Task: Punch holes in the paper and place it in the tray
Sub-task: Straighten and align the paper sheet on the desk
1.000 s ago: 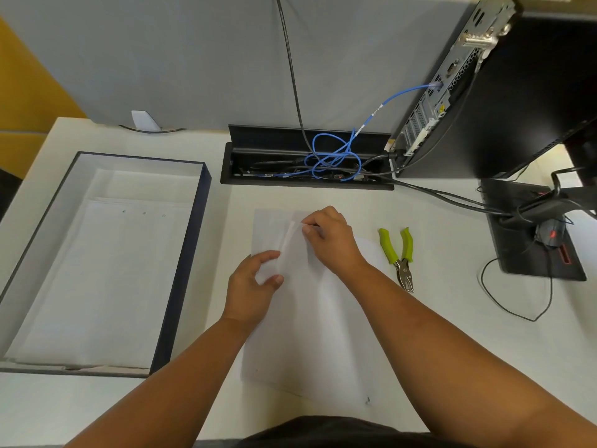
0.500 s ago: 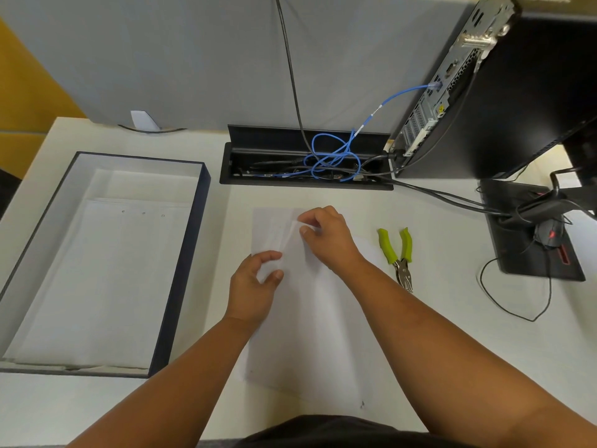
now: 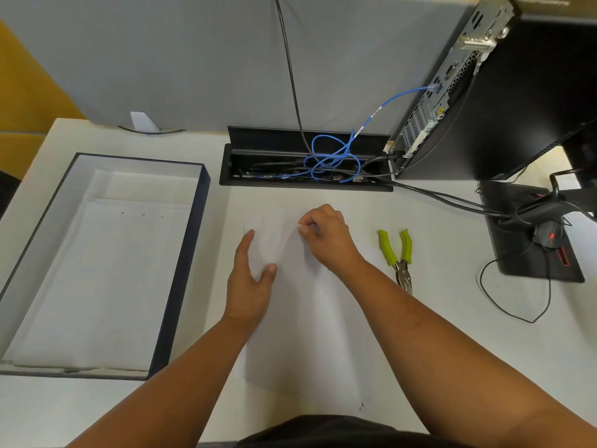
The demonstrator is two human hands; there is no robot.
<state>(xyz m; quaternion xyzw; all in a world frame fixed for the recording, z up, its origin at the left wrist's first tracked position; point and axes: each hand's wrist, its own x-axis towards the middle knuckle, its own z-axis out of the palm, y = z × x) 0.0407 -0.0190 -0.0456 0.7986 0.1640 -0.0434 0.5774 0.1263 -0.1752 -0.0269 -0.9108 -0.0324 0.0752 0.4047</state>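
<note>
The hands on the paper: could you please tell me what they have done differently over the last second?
The left hand has uncurled: its fingers, bent over the paper a second ago, now lie straight and flat on it. The right hand still pinches the sheet's top edge. The hole punch and the tray have not moved.

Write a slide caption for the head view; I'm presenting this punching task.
Left hand flat on the paper, right hand pinching its top edge; hole punch idle beside it.
</note>
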